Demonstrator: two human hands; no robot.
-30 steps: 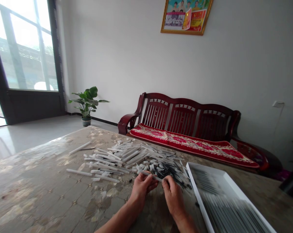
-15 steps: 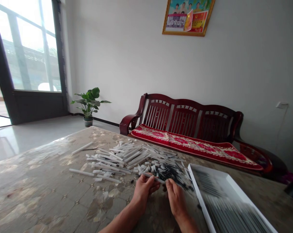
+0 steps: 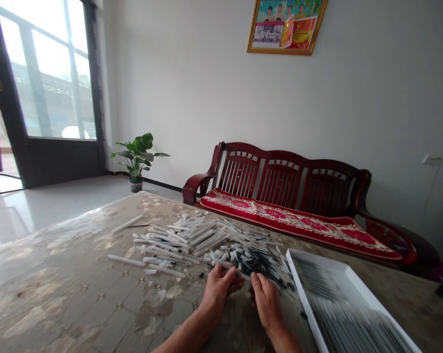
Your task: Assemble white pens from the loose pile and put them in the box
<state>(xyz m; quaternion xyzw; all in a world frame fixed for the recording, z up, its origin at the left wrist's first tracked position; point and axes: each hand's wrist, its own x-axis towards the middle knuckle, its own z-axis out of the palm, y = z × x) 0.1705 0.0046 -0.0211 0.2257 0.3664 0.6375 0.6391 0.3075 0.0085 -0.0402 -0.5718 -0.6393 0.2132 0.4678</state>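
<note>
My left hand (image 3: 218,287) is closed around a white pen barrel (image 3: 227,265) that sticks out past its fingers. Close beside it, my right hand (image 3: 264,300) pinches the other end of the same pen, fingers curled. Both hands hover low over the table (image 3: 60,289), just in front of a heap of white pen barrels (image 3: 184,238) and a smaller clump of black refills and small caps (image 3: 256,262). To the right lies a white tray (image 3: 298,284) filled with rows of dark pens.
A red wooden bench with a red patterned cushion (image 3: 280,215) stands behind the table. A potted plant (image 3: 136,159) sits on the floor by a large glass door (image 3: 41,93). A framed picture (image 3: 285,24) hangs on the wall.
The view has shifted slightly right and down. Both hands stay together on the pen, moved a little toward me; the piles and tray have not moved.
</note>
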